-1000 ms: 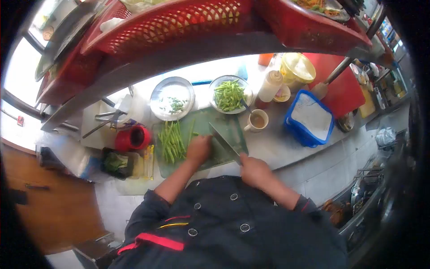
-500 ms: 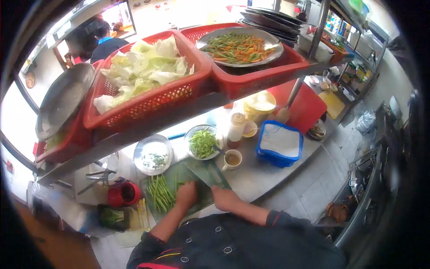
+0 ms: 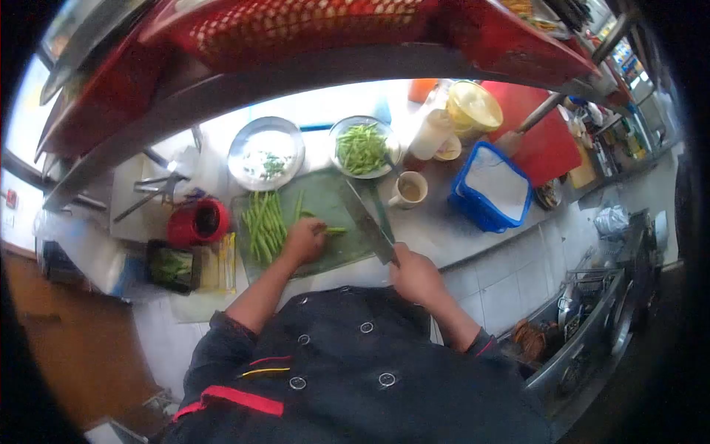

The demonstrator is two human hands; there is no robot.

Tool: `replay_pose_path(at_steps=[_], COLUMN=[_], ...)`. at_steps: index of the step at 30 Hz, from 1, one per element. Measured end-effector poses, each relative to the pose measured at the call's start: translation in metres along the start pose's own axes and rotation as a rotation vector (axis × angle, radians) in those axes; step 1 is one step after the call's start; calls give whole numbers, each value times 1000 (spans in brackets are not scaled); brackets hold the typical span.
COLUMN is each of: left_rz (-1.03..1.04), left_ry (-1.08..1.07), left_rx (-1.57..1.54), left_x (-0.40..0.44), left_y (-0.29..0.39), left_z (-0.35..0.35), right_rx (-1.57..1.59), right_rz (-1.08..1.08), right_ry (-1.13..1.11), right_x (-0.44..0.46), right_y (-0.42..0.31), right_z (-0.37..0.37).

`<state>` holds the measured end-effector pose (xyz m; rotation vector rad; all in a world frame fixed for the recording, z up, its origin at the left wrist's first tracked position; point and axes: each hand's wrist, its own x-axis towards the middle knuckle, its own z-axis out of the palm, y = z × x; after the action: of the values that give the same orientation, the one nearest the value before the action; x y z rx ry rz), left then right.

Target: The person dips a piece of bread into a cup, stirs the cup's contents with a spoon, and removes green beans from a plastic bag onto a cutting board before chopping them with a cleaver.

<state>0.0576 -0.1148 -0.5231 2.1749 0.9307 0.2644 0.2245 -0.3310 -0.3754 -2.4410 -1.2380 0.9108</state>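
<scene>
Left grip (image 3: 303, 240): clenched over a few green pods (image 3: 336, 230), whose ends stuck out past my fingers toward the knife; exact count hidden. Right grip (image 3: 416, 274): clenched around the handle of the knife (image 3: 368, 224). The broad blade slanted forward and leftward from it, over the green cutting board (image 3: 342, 255); contact with the board could not be judged.

Just left of my left grip, on the same board, lay a pile of long green pods (image 3: 264, 226), roughly side by side. Ahead of the right grip stood a mug (image 3: 408, 189) on the surface (image 3: 436, 233), right of the board. Further left of the left grip: a red container (image 3: 198, 220) and, nearer my body, a dark tray (image 3: 171, 266) with leafy greens.

Right and ahead of the right grip sat a blue tub (image 3: 481, 206), white on top. Beyond the board, ahead of both grips, were a bowl of cut green pieces (image 3: 362, 149) and, to its left, a metal plate (image 3: 240, 153) bearing small white and green bits. Farther off, to the right: a squeeze bottle (image 3: 430, 135), a yellow bucket (image 3: 473, 109) and a red board (image 3: 543, 144).
</scene>
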Motion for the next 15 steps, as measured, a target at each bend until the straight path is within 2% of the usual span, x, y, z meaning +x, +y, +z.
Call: replay_pose_path(at_steps=[3,15], left_rz=[32,126], left_ry=[48,99], left_rx=[66,180], left_x=[-6,0], left_y=[11,24], left_z=[-4,-6], right_rx=[-65,-96], right_rz=[-34,-89], right_ry=[43,-143], right_x=[-3,-6], right_y=[3,-11], right_z=[7,5])
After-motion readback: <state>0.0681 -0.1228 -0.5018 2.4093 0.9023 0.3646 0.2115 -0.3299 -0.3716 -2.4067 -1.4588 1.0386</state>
